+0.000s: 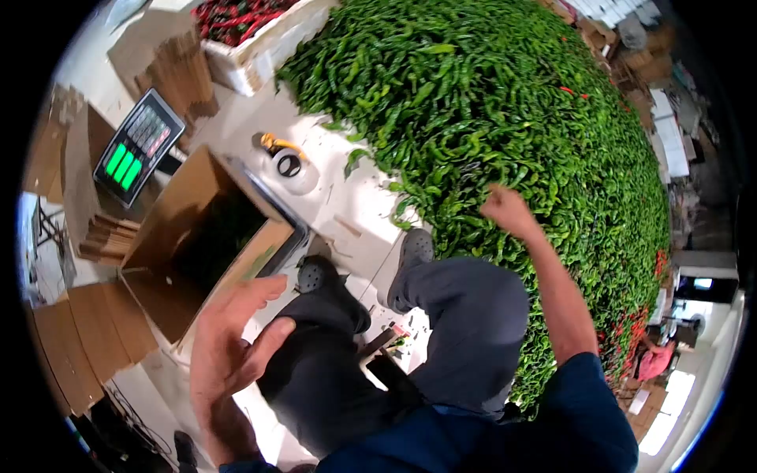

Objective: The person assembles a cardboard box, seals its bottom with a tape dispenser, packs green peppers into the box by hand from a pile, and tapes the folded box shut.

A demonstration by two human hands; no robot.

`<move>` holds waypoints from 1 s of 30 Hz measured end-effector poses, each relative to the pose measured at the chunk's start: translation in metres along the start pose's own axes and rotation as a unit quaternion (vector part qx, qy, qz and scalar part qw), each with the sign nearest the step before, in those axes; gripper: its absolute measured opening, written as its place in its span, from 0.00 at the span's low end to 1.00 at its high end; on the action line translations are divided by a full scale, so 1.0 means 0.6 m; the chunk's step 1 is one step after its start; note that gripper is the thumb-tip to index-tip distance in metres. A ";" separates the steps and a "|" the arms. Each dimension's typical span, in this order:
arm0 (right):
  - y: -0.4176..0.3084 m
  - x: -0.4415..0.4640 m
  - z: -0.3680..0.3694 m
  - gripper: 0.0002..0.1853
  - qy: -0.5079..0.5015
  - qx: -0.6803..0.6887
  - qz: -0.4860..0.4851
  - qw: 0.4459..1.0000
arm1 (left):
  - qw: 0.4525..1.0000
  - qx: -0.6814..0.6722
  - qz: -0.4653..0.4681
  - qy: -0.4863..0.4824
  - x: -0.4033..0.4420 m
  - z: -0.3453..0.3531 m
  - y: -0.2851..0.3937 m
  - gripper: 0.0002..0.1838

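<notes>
A huge heap of green chili peppers (pixel 441 102) covers the floor ahead and to the right. Over its near edge is my right hand (pixel 509 211), fingers curled down at the peppers; whatever they may hold is hidden. My left hand (pixel 233 335) is raised beside the near side of an open cardboard box (pixel 158 244), with thumb and fingers apart and nothing in it. Dark green peppers (pixel 217 240) lie in the shadow inside the box. The box sits on a scale platform, and the scale's display (pixel 139 147) with lit green digits stands behind it.
A white foam crate (pixel 268 47) holds red chilies (pixel 236 20). A whitish container (pixel 296 175) with a yellow-and-black object stands on the tiles. Flattened cardboard (pixel 95 335) lies at left. My knees are between my hands. Another person (pixel 654 359) is far right.
</notes>
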State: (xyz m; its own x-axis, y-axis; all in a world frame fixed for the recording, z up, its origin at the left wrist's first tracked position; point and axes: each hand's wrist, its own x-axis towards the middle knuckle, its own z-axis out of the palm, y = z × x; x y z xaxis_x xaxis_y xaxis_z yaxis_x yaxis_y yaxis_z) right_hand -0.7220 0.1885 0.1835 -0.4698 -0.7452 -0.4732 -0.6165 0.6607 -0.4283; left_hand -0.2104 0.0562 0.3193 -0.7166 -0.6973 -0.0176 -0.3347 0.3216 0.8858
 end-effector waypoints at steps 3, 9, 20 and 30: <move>0.102 -0.030 0.092 0.49 -0.023 0.002 0.089 0.996 | 0.995 0.032 -0.027 -0.091 0.073 0.027 0.050 0.25; 0.126 0.039 0.145 0.59 0.122 0.220 0.107 0.962 | 0.938 -0.027 -0.114 -0.327 0.318 0.210 0.011 0.41; 0.136 0.271 0.113 0.55 0.302 0.485 0.163 0.804 | 0.861 -0.310 -0.396 -0.076 0.781 0.580 -0.246 0.57; 0.074 0.295 0.099 0.58 0.345 0.344 0.175 0.855 | 0.882 -0.317 -0.345 -0.041 0.744 0.651 -0.215 0.54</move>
State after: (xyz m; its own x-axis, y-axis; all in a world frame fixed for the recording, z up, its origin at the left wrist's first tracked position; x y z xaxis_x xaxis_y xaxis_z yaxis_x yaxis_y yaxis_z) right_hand -0.7951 0.0912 0.0347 -0.9571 -0.2095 -0.2001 0.0451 0.5745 -0.8173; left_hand -0.7264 -0.0466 0.0163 -0.5264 -0.5294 -0.6654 -0.3183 -0.6030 0.7315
